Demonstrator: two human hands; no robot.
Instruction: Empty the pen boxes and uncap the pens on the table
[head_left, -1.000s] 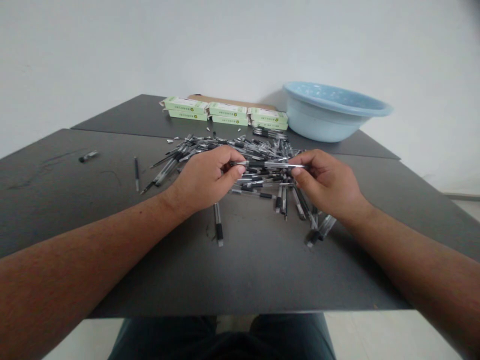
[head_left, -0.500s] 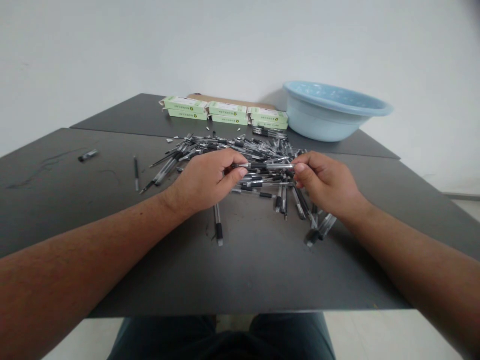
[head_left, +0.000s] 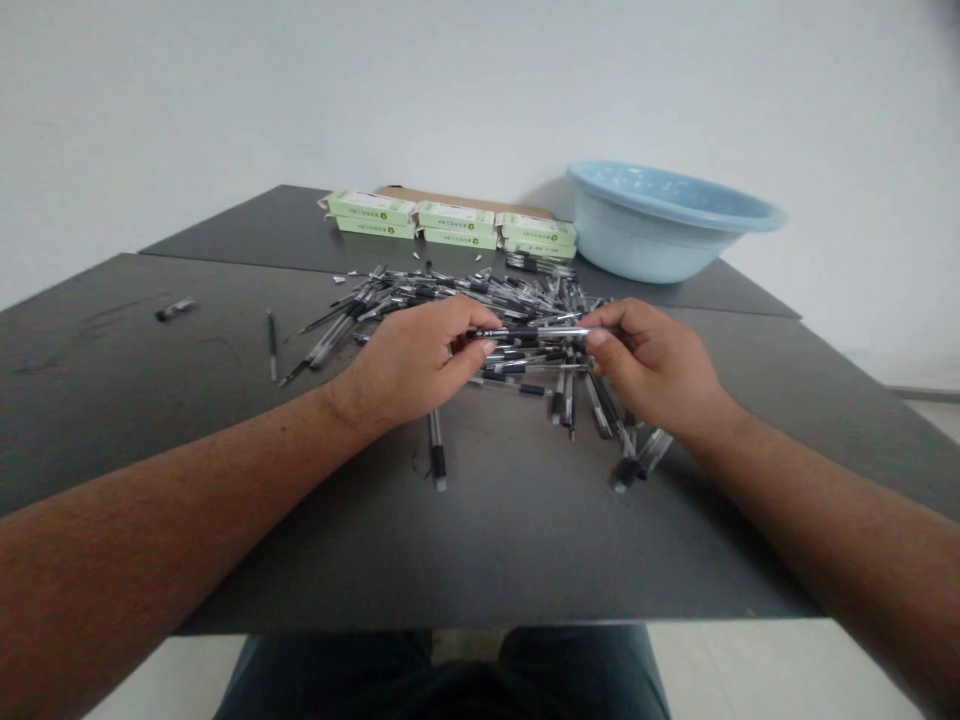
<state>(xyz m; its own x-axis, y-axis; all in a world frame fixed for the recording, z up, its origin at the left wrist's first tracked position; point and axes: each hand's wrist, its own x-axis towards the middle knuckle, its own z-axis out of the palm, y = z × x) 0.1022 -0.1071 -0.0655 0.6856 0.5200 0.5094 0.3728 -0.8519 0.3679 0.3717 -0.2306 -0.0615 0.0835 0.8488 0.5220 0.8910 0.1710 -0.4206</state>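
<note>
A pen (head_left: pixel 551 333) with a clear barrel and black grip is held level between my two hands, above a pile of similar pens (head_left: pixel 487 295). My left hand (head_left: pixel 416 355) pinches its left end between thumb and fingers; the very end is partly hidden there. At the other end, the thumb and fingers of my right hand (head_left: pixel 656 360) are closed on the barrel. Below my left wrist lies a single pen (head_left: pixel 437 455), pointing toward me. Several more pens (head_left: pixel 641 460) lie under my right hand.
Light green boxes (head_left: pixel 375 215) stand stacked in a row at the back, with a brown board (head_left: pixel 465 200) behind. To their right is a light blue basin (head_left: pixel 652 240). A thin pen part (head_left: pixel 271 345) and a small dark-and-clear piece (head_left: pixel 175 309) lie on the left of the dark table (head_left: pixel 480 560).
Both hands keep their hold on the pen, nearly in place. My left fingertips have shifted slightly, and a little more of the pen's left end shows between them.
</note>
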